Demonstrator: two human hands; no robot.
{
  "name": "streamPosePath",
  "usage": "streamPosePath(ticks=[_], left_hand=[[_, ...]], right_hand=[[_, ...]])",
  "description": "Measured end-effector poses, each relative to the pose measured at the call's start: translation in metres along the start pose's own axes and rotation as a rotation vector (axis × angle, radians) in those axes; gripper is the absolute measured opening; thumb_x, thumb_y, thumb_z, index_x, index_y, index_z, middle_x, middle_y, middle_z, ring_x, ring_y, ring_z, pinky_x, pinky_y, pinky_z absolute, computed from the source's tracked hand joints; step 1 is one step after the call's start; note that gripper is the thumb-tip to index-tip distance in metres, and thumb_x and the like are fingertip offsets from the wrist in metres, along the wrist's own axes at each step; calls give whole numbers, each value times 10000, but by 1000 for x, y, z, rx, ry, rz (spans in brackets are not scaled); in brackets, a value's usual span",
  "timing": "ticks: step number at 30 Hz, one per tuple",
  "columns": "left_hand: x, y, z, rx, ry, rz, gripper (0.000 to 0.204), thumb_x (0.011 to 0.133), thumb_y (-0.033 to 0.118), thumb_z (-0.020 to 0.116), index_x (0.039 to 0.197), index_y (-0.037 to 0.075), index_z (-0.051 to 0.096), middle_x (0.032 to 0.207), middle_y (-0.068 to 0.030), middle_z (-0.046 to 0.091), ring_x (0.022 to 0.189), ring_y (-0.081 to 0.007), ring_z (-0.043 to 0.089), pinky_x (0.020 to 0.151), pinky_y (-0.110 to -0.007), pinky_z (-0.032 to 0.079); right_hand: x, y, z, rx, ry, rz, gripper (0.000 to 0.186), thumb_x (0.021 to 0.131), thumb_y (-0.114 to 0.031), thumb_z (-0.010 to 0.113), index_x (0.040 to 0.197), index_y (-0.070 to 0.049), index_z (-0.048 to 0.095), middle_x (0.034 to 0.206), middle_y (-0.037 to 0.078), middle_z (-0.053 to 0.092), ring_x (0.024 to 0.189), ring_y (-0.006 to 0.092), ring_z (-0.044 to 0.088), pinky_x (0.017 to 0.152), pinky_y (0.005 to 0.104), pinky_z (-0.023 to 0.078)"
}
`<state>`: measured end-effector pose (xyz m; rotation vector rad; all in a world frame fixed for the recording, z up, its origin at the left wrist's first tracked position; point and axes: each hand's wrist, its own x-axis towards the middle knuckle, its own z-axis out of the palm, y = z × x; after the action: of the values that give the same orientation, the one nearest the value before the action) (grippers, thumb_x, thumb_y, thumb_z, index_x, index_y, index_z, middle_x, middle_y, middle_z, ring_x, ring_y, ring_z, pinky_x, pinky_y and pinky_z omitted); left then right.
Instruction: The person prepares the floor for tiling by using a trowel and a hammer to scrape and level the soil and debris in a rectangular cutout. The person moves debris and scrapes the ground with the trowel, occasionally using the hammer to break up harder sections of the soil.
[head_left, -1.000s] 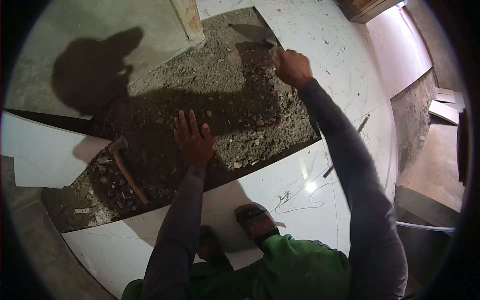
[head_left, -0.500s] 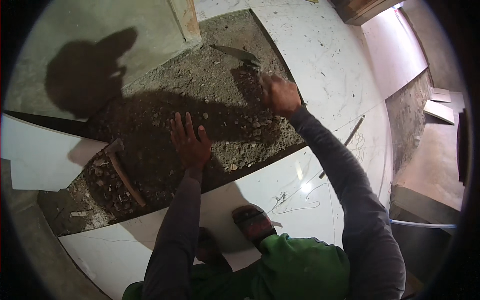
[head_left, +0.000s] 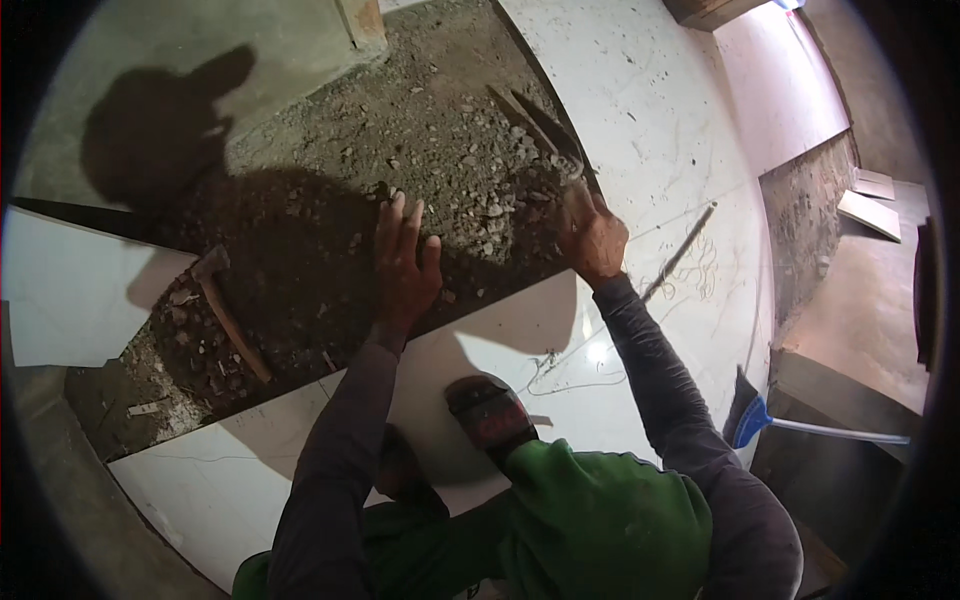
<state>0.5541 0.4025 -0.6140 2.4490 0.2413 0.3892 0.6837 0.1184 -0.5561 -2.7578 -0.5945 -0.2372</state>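
Note:
A trowel (head_left: pixel 530 121) is gripped in my right hand (head_left: pixel 594 240), its blade tilted on edge over the gravelly soil (head_left: pixel 430 130) beside the tile edge. My left hand (head_left: pixel 408 268) has its fingers stretched out and rests on the dark, shaded soil, holding nothing. Small loose stones lie between the two hands. A hammer (head_left: pixel 233 328) with a wooden handle lies on the rubble to the left of my left hand. The trowel's handle is mostly hidden inside my fist.
White marbled floor tiles (head_left: pixel 650 110) border the soil on the right and near sides. A cut tile (head_left: pixel 80 290) stands at the left. A thin rod (head_left: pixel 682 250) lies on the tiles by my right forearm. A blue broom (head_left: pixel 752 420) is at the right.
My right hand has drawn the trowel nearer and to the right, turning its blade. Stones are scraped toward the tile edge. My left hand has shifted slightly right. The broom's head has come into sight.

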Motion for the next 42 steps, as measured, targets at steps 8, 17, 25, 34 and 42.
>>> streamPosePath(ticks=[8, 17, 25, 34, 42], left_hand=[[-1, 33, 5, -27, -34, 31, 634, 1046, 294, 635, 1615, 62, 480, 1726, -216, 347, 1599, -464, 310, 1282, -618, 285], [-3, -15, -8, 150, 222, -137, 678, 1035, 354, 644, 1638, 109, 458, 1731, -212, 343, 1625, -472, 252, 1281, -645, 247], [1, -56, -16, 120, 229, -236, 660, 1087, 365, 592, 1648, 64, 418, 1735, -213, 332, 1630, -459, 243, 1288, -640, 250], [18, 13, -3, -171, -7, 8, 619, 1077, 340, 593, 1606, 43, 468, 1669, -233, 440, 1603, -447, 322, 1306, -586, 254], [85, -74, -9, 71, 282, -39, 597, 1088, 359, 582, 1584, 38, 503, 1664, -235, 440, 1577, -458, 353, 1291, -588, 283]], right_hand=[[-51, -17, -31, -13, -1, 99, 398, 957, -172, 689, 1353, -132, 682, 956, 163, 697, 710, 391, 728, 567, 506, 572], [-61, -33, -40, -11, -36, 76, 392, 941, -180, 728, 1332, -145, 724, 941, 149, 739, 676, 370, 732, 564, 478, 564], [-50, -14, -19, -23, -84, 23, 367, 941, -175, 727, 1306, -139, 715, 1022, 138, 753, 768, 376, 741, 573, 473, 574], [85, 0, 30, -20, -80, -249, 485, 957, -202, 700, 1437, -143, 655, 1160, 163, 740, 879, 380, 747, 670, 476, 611], [-22, -12, -37, 121, -236, -164, 392, 946, -165, 729, 1332, -100, 730, 1159, 128, 769, 879, 387, 763, 701, 473, 624]])
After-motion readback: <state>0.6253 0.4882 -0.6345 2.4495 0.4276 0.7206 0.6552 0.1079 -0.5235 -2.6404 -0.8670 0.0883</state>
